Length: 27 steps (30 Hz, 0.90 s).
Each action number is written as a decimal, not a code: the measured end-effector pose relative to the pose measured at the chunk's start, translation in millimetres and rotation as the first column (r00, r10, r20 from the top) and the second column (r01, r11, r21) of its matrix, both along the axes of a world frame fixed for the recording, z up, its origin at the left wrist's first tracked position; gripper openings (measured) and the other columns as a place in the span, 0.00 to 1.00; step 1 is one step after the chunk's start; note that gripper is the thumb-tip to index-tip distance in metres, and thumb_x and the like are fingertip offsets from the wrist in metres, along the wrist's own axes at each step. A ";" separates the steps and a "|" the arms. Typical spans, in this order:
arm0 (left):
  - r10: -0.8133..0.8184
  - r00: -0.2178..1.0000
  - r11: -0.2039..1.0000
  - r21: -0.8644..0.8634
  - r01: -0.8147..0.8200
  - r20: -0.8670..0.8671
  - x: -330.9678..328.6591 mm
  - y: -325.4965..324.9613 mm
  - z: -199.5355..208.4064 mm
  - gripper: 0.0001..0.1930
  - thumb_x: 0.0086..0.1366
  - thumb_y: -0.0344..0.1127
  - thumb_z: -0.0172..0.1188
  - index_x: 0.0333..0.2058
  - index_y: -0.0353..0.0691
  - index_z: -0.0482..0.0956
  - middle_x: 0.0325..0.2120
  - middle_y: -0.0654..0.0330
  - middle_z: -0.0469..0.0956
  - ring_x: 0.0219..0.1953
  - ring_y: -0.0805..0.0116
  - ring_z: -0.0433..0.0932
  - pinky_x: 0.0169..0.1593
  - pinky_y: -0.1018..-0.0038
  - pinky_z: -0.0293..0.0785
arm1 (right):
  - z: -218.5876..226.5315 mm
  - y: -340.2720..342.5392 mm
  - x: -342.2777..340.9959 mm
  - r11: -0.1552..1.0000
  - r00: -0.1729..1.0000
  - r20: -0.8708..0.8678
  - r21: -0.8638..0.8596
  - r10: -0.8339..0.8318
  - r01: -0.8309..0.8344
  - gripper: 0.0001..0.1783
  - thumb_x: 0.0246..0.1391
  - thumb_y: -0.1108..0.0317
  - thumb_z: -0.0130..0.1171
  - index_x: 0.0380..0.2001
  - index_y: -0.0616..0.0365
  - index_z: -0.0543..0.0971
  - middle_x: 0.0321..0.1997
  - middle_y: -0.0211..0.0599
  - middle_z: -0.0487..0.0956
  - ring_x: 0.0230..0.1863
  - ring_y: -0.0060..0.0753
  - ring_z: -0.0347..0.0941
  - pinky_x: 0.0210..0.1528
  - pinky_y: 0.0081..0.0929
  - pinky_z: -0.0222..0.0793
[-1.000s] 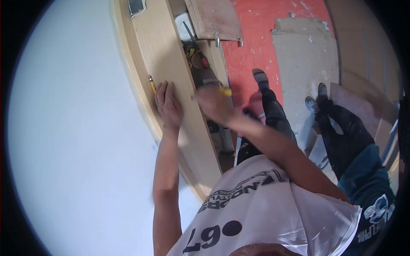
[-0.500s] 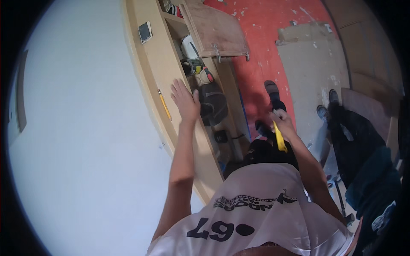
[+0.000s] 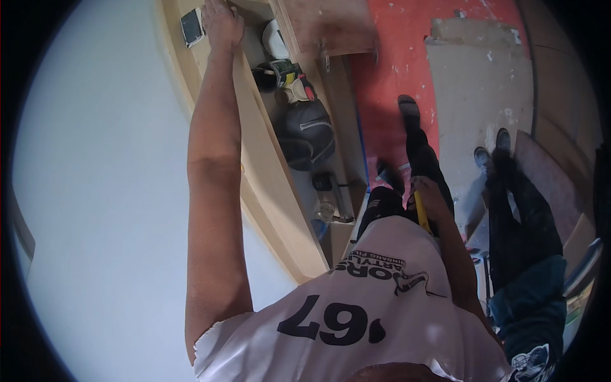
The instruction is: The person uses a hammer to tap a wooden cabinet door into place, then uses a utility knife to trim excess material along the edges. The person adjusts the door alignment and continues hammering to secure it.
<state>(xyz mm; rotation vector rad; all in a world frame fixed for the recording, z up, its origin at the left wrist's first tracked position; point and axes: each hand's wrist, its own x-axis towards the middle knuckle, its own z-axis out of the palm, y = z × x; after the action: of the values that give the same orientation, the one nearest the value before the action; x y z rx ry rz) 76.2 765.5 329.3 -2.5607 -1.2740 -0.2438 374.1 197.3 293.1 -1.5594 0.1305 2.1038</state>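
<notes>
1. We are looking at a pale, bluish-white wall [image 3: 95, 210] filling the left side.
2. We are seeing a light tan wooden shelf edge [image 3: 267, 184] running beside it.
3. We are noticing a yellow tool [image 3: 421, 212] showing in the right hand [image 3: 429, 194].
4. We are seeing a white shirt [image 3: 356, 312] bearing dark navy print.
5. We are looking at a red floor [image 3: 391, 70] with a bare beige patch [image 3: 477, 89].
6. We are seeing another person in black trousers [image 3: 528, 216] and black shoes.

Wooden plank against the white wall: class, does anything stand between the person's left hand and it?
Nothing visible does. The left hand lies flat on the wooden plank, right beside a small dark rectangular object. The right hand hangs low by the hip with a yellow tool.
</notes>
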 end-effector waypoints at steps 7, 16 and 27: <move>0.204 0.968 0.968 -0.176 -0.177 0.148 9.7 -179.6 15.5 0.32 0.61 0.27 0.53 0.63 0.25 0.57 0.65 0.37 0.58 0.68 0.34 0.54 0.69 0.47 0.52 | -17.4 -27.5 10.4 0.976 0.956 0.199 0.075 -0.217 0.206 0.13 0.69 0.59 0.49 0.44 0.57 0.74 0.28 0.30 0.74 0.25 0.23 0.72 0.27 0.25 0.74; 0.335 0.942 0.924 -0.208 -0.321 0.034 -47.0 -431.9 35.2 0.33 0.64 0.27 0.49 0.67 0.26 0.54 0.69 0.40 0.53 0.71 0.39 0.51 0.71 0.47 0.48 | 46.1 -107.5 -14.8 0.942 0.917 0.265 0.235 -0.299 0.239 0.12 0.70 0.62 0.47 0.44 0.57 0.74 0.29 0.32 0.75 0.26 0.24 0.72 0.25 0.24 0.74; 0.308 0.940 0.905 -0.350 -0.243 0.145 -84.8 -631.5 47.9 0.35 0.58 0.22 0.50 0.66 0.35 0.60 0.70 0.47 0.53 0.72 0.44 0.49 0.73 0.52 0.45 | 112.5 -221.0 -59.6 0.909 0.899 0.311 0.374 -0.309 0.183 0.13 0.69 0.63 0.48 0.48 0.61 0.74 0.30 0.34 0.76 0.26 0.25 0.74 0.25 0.25 0.77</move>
<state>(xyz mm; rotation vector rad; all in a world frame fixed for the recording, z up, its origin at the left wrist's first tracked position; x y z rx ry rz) -8.6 133.9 377.2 -2.6229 -1.8774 -0.2489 314.5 -23.8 405.6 -1.5928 -0.1468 1.5142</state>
